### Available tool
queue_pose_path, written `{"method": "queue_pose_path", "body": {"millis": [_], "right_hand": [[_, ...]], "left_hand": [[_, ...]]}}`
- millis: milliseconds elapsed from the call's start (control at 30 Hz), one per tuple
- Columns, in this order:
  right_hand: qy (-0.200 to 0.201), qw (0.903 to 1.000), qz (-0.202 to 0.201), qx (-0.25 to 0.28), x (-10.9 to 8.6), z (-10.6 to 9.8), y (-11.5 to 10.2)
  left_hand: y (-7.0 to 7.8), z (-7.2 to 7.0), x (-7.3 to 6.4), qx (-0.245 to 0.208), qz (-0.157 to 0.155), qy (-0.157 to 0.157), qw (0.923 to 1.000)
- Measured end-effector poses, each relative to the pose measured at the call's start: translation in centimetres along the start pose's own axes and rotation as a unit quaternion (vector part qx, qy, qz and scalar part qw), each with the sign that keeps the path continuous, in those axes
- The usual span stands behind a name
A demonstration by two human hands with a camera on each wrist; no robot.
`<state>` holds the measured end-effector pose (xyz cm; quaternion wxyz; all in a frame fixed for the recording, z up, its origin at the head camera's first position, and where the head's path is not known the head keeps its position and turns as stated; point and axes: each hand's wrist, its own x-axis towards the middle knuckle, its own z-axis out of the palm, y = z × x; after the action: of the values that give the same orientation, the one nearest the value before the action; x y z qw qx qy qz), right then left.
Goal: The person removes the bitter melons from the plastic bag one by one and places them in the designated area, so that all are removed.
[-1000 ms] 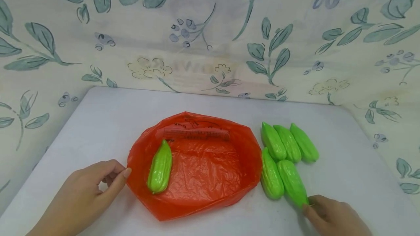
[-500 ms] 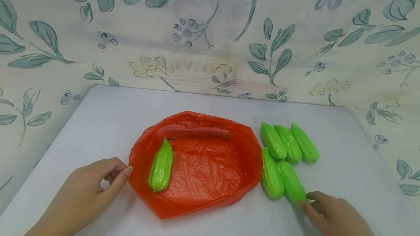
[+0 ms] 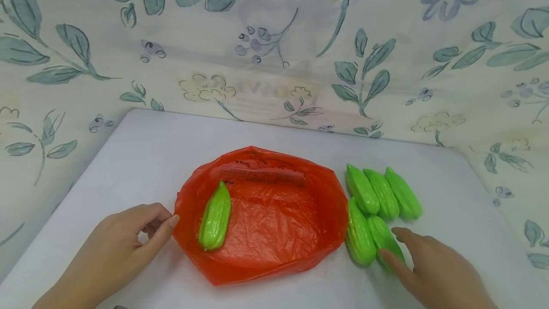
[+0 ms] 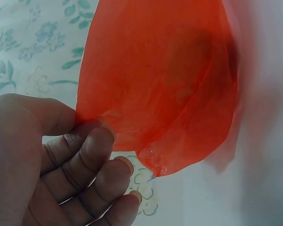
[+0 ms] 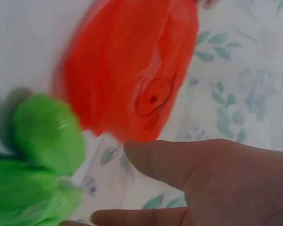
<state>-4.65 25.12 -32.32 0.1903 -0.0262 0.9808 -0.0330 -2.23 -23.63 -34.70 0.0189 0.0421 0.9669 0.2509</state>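
A red plastic bag (image 3: 274,223) stands with its mouth spread in the middle of the table. My left hand (image 3: 124,237) pinches its left rim between thumb and forefinger; the left wrist view shows the bag's thin wall (image 4: 146,75) running up from the pinch. Inside the bag, at its left, lies one green ribbed gourd (image 3: 215,218). More such gourds lie in a cluster right of the bag. My right hand (image 3: 442,263) reaches over the nearest gourd (image 3: 381,237), thumb and forefinger spread on either side of its near end. In the right wrist view the thumb is straight.
Three gourds (image 3: 383,194) lie side by side at the back of the cluster, and another gourd (image 3: 359,237) sits against the bag's right side. The white table (image 3: 188,132) ends at a floral cloth (image 3: 274,51) behind and at the sides.
My right hand has slid forward along the nearest gourd, and its thumb and forefinger have parted from its near end. The left hand keeps its pinch; the view has shifted slightly.
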Motion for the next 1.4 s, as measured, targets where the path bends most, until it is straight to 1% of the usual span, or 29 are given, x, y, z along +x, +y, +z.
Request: {"method": "queue_pose_path", "body": {"millis": [100,167,233,267,333,433,500,600,700,733,867,1000,1100,1133,1300,1400], "right_hand": [[0.015,0.9993,-0.036,-0.001,-0.1,-1.2,-2.5],[0.03,0.9972,-0.068,0.0,-0.1,-2.0,-4.5],[0.05,0.9918,-0.118,-0.002,-0.3,-2.9,-6.3],[0.061,0.9874,-0.146,-0.006,-0.3,-3.3,-7.1],[0.083,0.9745,-0.208,-0.016,-0.4,-4.0,-8.4],[0.119,0.9453,-0.301,-0.045,-0.4,-4.7,-9.9],[0.137,0.9249,-0.349,-0.062,-0.2,-5.0,-10.8],[0.143,0.9032,-0.396,-0.085,0.3,-5.3,-12.2],[0.133,0.887,-0.431,-0.101,1.0,-5.2,-13.5],[0.126,0.8836,-0.437,-0.11,1.3,-5.2,-14.0],[0.101,0.8629,-0.473,-0.145,2.4,-4.9,-16.0],[0.076,0.8412,-0.504,-0.181,3.6,-4.6,-18.2],[0.065,0.8286,-0.519,-0.198,4.7,-4.3,-19.6],[0.06,0.8261,-0.523,-0.202,5.1,-4.2,-20.0],[0.049,0.8233,-0.522,-0.216,6.7,-3.4,-22.1],[0.058,0.8225,-0.517,-0.231,7.5,-3.2,-23.0]], "left_hand": [[-0.1,0.0,0.1,-0.001,0.002,-0.003,1.0],[-0.1,0.1,0.0,-0.002,0.004,-0.001,1.0],[-0.2,0.3,0.0,-0.003,0.007,0.003,1.0],[-0.1,0.3,-0.1,-0.004,0.008,0.006,0.9999],[-0.1,0.4,-0.2,-0.005,0.005,0.006,1.0],[0.0,0.4,-0.1,-0.005,0.002,0.002,1.0],[0.0,0.3,-0.1,-0.001,0.005,0.008,1.0],[0.1,0.2,0.0,0.005,0.019,0.023,0.9995],[0.2,0.2,0.0,0.008,0.027,0.033,0.9991],[0.2,0.1,0.0,0.007,0.026,0.032,0.9991],[0.1,0.1,0.0,0.006,0.016,0.019,0.9997],[-0.1,0.1,-0.1,0.005,0.013,0.017,0.9998],[-0.2,0.0,-0.2,0.002,0.013,0.017,0.9998],[-0.2,0.0,-0.2,0.001,0.013,0.017,0.9998],[-0.4,0.0,-0.4,0.0,0.015,0.02,0.9997],[-0.3,0.0,-0.4,-0.004,0.014,0.021,0.9997]]}}
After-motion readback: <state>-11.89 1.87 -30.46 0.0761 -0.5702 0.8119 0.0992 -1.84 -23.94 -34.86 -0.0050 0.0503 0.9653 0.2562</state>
